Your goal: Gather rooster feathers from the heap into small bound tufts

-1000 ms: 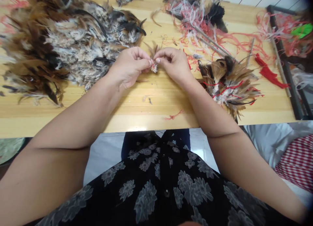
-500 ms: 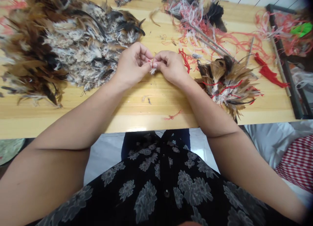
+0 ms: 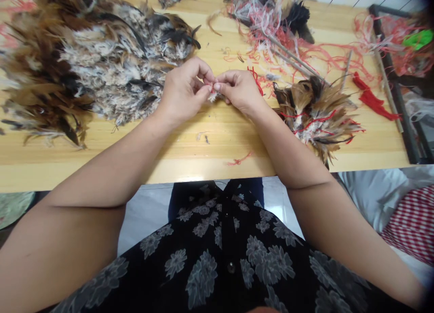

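Over the table [image 3: 190, 159], my left hand [image 3: 185, 89] and my right hand [image 3: 240, 91] meet fingertip to fingertip, both pinched closed. Between them shows the fluffy whitish end of a small feather [image 3: 213, 96], with a bit of red thread at the fingertips. Most of the feather is hidden by my fingers. Left of my left hand spreads a large pile of brown, white and black feathers [image 3: 111, 69]. Beside my right forearm lies a smaller bunch of brown feathers [image 3: 315, 109] with red yarn across it.
Red yarn pieces [image 3: 256, 80] lie just behind my right hand. Farther back are tangled pink and white strings [image 3: 257, 19] and thin sticks [image 3: 291, 58]. A red strip [image 3: 373, 98] lies near a dark-framed tray [image 3: 395, 82] at the right. A short pink thread [image 3: 240, 160] rests near the front edge.
The fingertips of both hands have shifted slightly around the feather, and my right thumb has risen a little. The pinch stays in the same place over the table.
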Action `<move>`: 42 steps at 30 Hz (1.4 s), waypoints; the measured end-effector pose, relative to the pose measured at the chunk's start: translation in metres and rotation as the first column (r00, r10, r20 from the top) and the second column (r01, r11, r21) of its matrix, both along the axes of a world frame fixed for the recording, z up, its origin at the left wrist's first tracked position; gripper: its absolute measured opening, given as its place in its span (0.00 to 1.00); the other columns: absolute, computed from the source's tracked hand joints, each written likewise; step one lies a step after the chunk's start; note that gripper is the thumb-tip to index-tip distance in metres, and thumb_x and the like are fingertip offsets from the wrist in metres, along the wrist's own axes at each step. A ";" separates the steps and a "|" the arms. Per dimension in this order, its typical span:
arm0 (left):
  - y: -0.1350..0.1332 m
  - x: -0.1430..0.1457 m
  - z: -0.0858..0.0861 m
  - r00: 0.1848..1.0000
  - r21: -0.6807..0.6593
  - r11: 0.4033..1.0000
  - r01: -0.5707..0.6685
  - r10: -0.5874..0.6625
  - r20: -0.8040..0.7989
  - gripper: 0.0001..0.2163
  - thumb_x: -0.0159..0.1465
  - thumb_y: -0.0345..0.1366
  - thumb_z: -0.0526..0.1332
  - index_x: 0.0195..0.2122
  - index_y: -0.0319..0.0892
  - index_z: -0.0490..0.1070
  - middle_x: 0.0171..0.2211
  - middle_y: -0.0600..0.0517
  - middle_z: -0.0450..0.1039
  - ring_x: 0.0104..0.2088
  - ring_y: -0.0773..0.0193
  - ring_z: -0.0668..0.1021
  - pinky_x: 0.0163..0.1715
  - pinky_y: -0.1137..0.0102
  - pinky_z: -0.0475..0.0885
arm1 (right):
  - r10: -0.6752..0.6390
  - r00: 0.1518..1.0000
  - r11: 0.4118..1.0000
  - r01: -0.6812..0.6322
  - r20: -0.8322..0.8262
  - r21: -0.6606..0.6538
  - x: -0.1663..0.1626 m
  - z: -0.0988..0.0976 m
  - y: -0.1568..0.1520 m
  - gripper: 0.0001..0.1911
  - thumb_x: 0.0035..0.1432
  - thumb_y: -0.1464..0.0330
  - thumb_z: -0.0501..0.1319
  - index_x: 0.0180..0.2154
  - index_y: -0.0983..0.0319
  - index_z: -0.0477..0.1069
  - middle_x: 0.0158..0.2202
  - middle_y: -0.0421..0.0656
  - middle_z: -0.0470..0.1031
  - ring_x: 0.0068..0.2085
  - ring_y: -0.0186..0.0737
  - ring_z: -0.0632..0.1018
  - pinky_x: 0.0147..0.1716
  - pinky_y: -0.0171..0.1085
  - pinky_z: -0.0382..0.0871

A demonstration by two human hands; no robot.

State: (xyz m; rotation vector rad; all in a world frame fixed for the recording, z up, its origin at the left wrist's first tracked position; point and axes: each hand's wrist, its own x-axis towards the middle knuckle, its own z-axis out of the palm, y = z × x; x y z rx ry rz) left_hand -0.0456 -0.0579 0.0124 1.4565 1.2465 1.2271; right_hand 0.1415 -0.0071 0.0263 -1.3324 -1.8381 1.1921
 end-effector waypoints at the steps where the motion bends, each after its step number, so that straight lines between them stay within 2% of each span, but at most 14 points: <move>1: 0.000 -0.001 -0.002 1.000 -0.011 1.000 0.015 -0.015 0.008 0.19 0.80 0.27 0.85 0.49 0.48 0.74 0.40 0.57 0.79 0.50 0.58 0.79 0.51 0.64 0.68 | 0.003 1.000 1.000 -0.003 -0.003 -0.006 0.000 0.000 0.000 0.07 0.81 0.71 0.73 0.43 0.59 0.87 0.37 0.39 0.88 0.33 0.35 0.76 0.38 0.36 0.73; 4: 0.001 -0.003 -0.005 0.999 -0.034 0.999 0.021 -0.020 0.029 0.20 0.78 0.29 0.86 0.50 0.49 0.73 0.42 0.55 0.80 0.57 0.53 0.81 0.54 0.64 0.71 | 0.013 1.000 0.999 -0.014 -0.016 -0.045 0.000 0.003 -0.001 0.07 0.80 0.72 0.74 0.43 0.59 0.88 0.36 0.38 0.87 0.33 0.35 0.75 0.38 0.38 0.73; 9: 0.001 -0.002 -0.003 0.998 -0.067 0.998 -0.009 0.013 0.057 0.23 0.75 0.27 0.87 0.49 0.49 0.71 0.42 0.56 0.80 0.58 0.54 0.81 0.55 0.65 0.72 | 0.031 1.000 0.999 -0.031 0.002 -0.035 0.001 0.004 -0.002 0.09 0.80 0.70 0.74 0.41 0.57 0.83 0.35 0.38 0.86 0.33 0.37 0.75 0.39 0.39 0.74; 13: 0.000 -0.001 -0.001 0.995 -0.116 0.993 -0.026 0.037 0.096 0.23 0.76 0.25 0.86 0.50 0.49 0.71 0.39 0.57 0.78 0.62 0.53 0.82 0.57 0.64 0.70 | 0.046 0.999 0.999 -0.046 0.017 -0.008 0.003 0.002 -0.001 0.10 0.80 0.68 0.74 0.40 0.55 0.80 0.34 0.38 0.84 0.34 0.38 0.76 0.38 0.38 0.75; 15: 0.000 -0.001 -0.001 0.993 -0.116 0.993 -0.006 0.019 0.115 0.22 0.78 0.25 0.86 0.50 0.50 0.72 0.39 0.57 0.78 0.59 0.53 0.83 0.55 0.63 0.70 | 0.053 0.998 0.999 -0.053 0.028 0.002 0.003 0.003 -0.002 0.10 0.81 0.67 0.73 0.41 0.54 0.79 0.34 0.38 0.83 0.34 0.38 0.76 0.38 0.38 0.75; 17: 0.000 0.000 -0.001 0.994 -0.088 0.996 0.017 -0.007 0.110 0.22 0.78 0.26 0.87 0.50 0.49 0.74 0.38 0.58 0.78 0.53 0.57 0.82 0.52 0.63 0.69 | 0.058 0.996 0.998 -0.059 0.062 0.019 0.003 0.005 -0.003 0.10 0.81 0.69 0.72 0.41 0.55 0.78 0.34 0.38 0.82 0.35 0.38 0.78 0.40 0.37 0.76; 21: 0.001 0.001 0.001 0.998 0.002 1.000 -0.011 0.011 0.062 0.22 0.77 0.24 0.88 0.44 0.46 0.75 0.37 0.59 0.79 0.41 0.63 0.78 0.47 0.62 0.69 | 0.072 0.981 0.995 -0.083 0.178 0.055 0.002 0.010 -0.005 0.10 0.81 0.73 0.68 0.43 0.55 0.77 0.36 0.38 0.82 0.39 0.38 0.82 0.45 0.36 0.78; 24: 0.001 0.001 0.001 0.998 0.030 0.998 -0.059 0.058 0.031 0.22 0.76 0.26 0.91 0.42 0.45 0.76 0.37 0.58 0.80 0.41 0.63 0.79 0.48 0.62 0.69 | 0.075 0.969 0.992 -0.097 0.237 0.081 0.002 0.011 -0.004 0.10 0.81 0.75 0.65 0.43 0.55 0.77 0.38 0.39 0.85 0.43 0.40 0.85 0.50 0.37 0.80; 28: 0.004 -0.003 -0.003 0.999 0.036 0.998 -0.045 0.044 0.009 0.25 0.73 0.38 0.94 0.41 0.48 0.76 0.35 0.58 0.81 0.40 0.59 0.81 0.47 0.60 0.70 | 0.094 0.963 0.986 -0.124 0.252 0.107 0.005 0.006 0.002 0.12 0.80 0.76 0.64 0.42 0.54 0.74 0.43 0.41 0.89 0.49 0.44 0.88 0.60 0.43 0.82; 30: 0.006 -0.004 -0.006 1.000 0.020 0.999 -0.029 0.028 0.011 0.24 0.74 0.38 0.93 0.40 0.48 0.75 0.33 0.58 0.80 0.39 0.59 0.82 0.46 0.59 0.70 | 0.110 0.961 0.985 -0.140 0.252 0.106 0.007 0.004 0.005 0.13 0.80 0.76 0.63 0.41 0.54 0.72 0.45 0.43 0.89 0.52 0.46 0.88 0.65 0.45 0.82; 35: 0.010 -0.004 -0.009 1.000 -0.080 0.997 -0.016 0.017 0.011 0.20 0.82 0.23 0.83 0.45 0.45 0.72 0.31 0.62 0.78 0.36 0.65 0.79 0.46 0.63 0.70 | 0.076 0.943 0.983 -0.125 0.323 0.132 0.011 0.001 0.013 0.17 0.77 0.78 0.64 0.38 0.53 0.66 0.49 0.46 0.90 0.57 0.51 0.87 0.70 0.49 0.80; 38: 0.011 -0.003 -0.008 0.999 -0.173 0.985 0.024 -0.016 0.048 0.20 0.81 0.17 0.79 0.43 0.45 0.72 0.30 0.61 0.78 0.34 0.65 0.81 0.44 0.65 0.75 | 0.067 0.941 0.982 -0.121 0.332 0.143 0.012 -0.001 0.015 0.16 0.76 0.79 0.65 0.38 0.53 0.67 0.50 0.45 0.90 0.58 0.50 0.87 0.70 0.48 0.79; 40: 0.012 -0.004 -0.008 0.995 -0.225 0.973 0.045 -0.024 0.097 0.20 0.80 0.19 0.80 0.41 0.45 0.74 0.31 0.58 0.81 0.34 0.63 0.85 0.44 0.66 0.80 | 0.086 0.945 0.977 -0.142 0.316 0.159 0.012 -0.003 0.015 0.14 0.77 0.78 0.64 0.40 0.54 0.71 0.50 0.44 0.90 0.58 0.50 0.86 0.69 0.48 0.79; 42: 0.012 -0.004 -0.007 0.989 -0.256 0.966 0.045 -0.008 0.145 0.18 0.83 0.28 0.83 0.40 0.45 0.76 0.34 0.54 0.85 0.35 0.62 0.88 0.43 0.68 0.85 | 0.115 0.947 0.968 -0.174 0.299 0.179 0.012 -0.005 0.014 0.11 0.78 0.77 0.64 0.43 0.55 0.75 0.48 0.43 0.89 0.55 0.49 0.86 0.65 0.47 0.80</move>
